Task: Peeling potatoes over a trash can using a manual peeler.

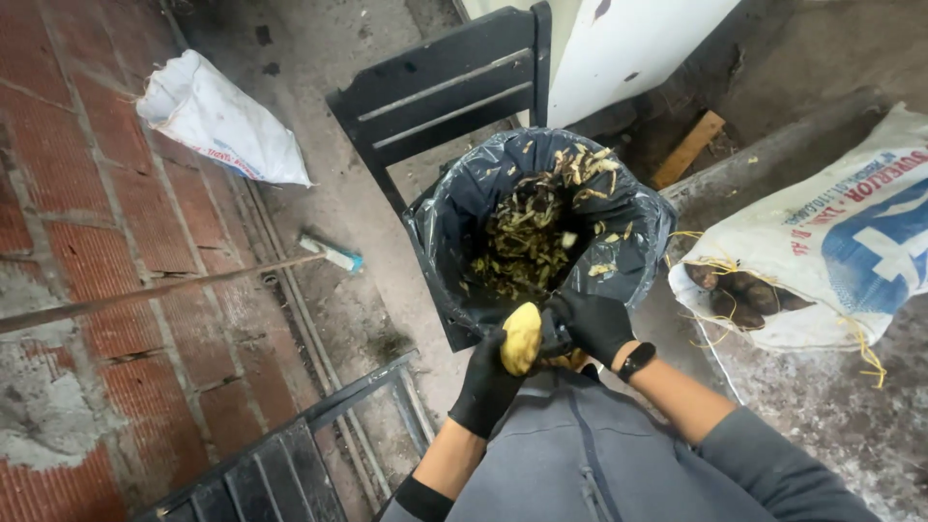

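Lap: grey zipped garment nearest the lens, both forearms reaching out over it.
Left hand (486, 379): black glove, fingers wrapped round the lower half of a peeled yellow tuber (521, 337), holding it upright.
Right hand (592, 324): black glove, dark wristband, fingers curled against the tuber's right side; whether they hold a blade I cannot tell.
Tuber position: between both hands, just above the near rim of the bin.
Handling: looks firm and solid, fairly light; the bare wet flesh is probably slippery, so a full wrap round the thick middle seems safer than a fingertip pinch.
Bin (454, 203): black bag liner, heaped with yellow-brown peelings (527, 237).
Sack, right (851, 232): white and blue, open, brown unpeeled roots (739, 290) showing.
Behind: black slatted chair (445, 92), white sack (217, 121) on the brick floor.
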